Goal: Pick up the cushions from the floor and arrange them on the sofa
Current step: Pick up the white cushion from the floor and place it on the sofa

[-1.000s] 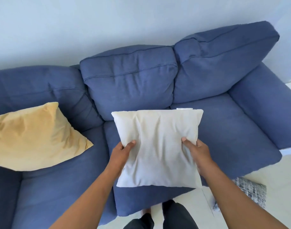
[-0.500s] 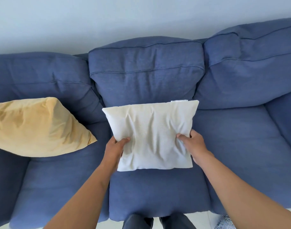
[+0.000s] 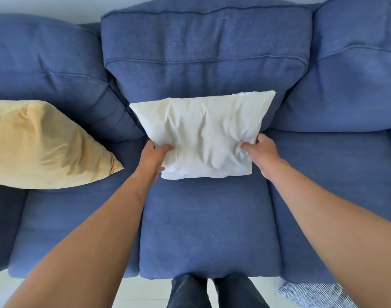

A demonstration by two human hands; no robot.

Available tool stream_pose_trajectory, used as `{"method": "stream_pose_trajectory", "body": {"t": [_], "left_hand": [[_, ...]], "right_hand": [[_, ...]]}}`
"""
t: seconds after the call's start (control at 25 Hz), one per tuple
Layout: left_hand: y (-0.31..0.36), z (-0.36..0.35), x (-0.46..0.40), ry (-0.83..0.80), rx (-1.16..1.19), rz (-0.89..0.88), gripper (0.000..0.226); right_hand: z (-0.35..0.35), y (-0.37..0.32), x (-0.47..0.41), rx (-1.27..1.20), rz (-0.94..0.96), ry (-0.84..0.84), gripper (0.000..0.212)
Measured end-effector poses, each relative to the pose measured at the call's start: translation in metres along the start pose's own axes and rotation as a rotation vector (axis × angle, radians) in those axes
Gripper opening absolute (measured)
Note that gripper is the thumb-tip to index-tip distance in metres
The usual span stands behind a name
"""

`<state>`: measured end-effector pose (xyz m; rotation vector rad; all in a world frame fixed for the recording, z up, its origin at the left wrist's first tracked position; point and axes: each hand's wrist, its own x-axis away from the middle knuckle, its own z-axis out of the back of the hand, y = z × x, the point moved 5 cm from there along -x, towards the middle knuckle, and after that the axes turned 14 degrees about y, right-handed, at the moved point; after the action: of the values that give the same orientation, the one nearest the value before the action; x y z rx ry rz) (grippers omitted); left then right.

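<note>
A white cushion [image 3: 203,134] leans against the middle back pad of the blue sofa [image 3: 207,230], its lower edge on the middle seat. My left hand [image 3: 153,160] grips its lower left side and my right hand [image 3: 260,151] grips its lower right side, thumbs pressed into the fabric. A yellow cushion [image 3: 41,145] rests on the left seat, propped against the left back pad.
A grey-and-white patterned cushion [image 3: 310,294] lies on the pale floor at the bottom right, beside the sofa's front edge. My legs [image 3: 212,294] stand at the sofa's front. The right seat [image 3: 336,196] holds nothing.
Both hands carried the white cushion forward and down until it rests against the middle back pad. The view moved closer to the sofa.
</note>
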<state>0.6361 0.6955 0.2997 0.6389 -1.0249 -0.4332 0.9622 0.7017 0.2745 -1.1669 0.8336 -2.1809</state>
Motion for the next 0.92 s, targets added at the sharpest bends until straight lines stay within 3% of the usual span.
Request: {"method": "stream_pose_trajectory", "body": {"t": [0.12, 0.28, 0.4, 0.6, 0.72, 0.92], "left_hand": [[0.006, -0.002, -0.016, 0.038, -0.015, 0.004, 0.042], [0.047, 0.013, -0.037, 0.121, 0.087, -0.103, 0.052], [0.071, 0.013, -0.048, 0.080, 0.141, -0.126, 0.033], [0.082, 0.021, -0.044, 0.111, 0.157, -0.234, 0.005], [0.076, 0.034, -0.041, 0.111, 0.187, -0.242, 0.008], [0.068, 0.036, -0.033, 0.160, 0.231, -0.243, 0.016]], "right_hand": [[-0.005, -0.002, -0.012, 0.039, -0.074, 0.014, 0.044], [0.005, -0.043, -0.026, -0.090, 0.018, 0.131, 0.038], [0.005, -0.075, -0.035, -0.196, 0.024, 0.134, 0.044], [0.016, -0.087, -0.035, -0.177, 0.059, 0.200, 0.032], [0.029, -0.076, -0.027, -0.248, 0.034, 0.221, 0.033], [0.029, -0.070, -0.016, -0.324, -0.011, 0.204, 0.009]]}}
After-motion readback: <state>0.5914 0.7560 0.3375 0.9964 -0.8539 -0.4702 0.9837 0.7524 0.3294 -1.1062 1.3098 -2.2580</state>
